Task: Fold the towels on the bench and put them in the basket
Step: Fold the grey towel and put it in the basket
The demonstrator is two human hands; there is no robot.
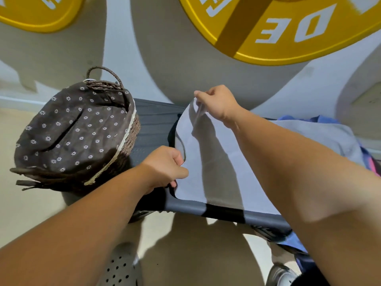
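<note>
White, thin-looking and lying spread across the dark grey table (156,122) at centre frame: handling a towel (218,166), probably light, soft and floppy, too limp for holding a crease unaided. Pinching its far corner with the right hand (218,104) just above centre, fingers (198,93) clamped together on the lifted edge and letting the cloth drape down. Gripping the near left hem with the left hand (165,168), fingers (179,159) curled tight on it, just left of centre. Judging corners and hems the best holds; risking bunching by grabbing mid-cloth. Expecting sag between the two holds, so advising a taut edge while folding. Noting a wicker basket (134,131) with brown floral lining at left-centre, hard against the table's left end; unable to tell whether standing on it. Noting more towels (329,135), grey and blue, heaped at the right edge.
</note>
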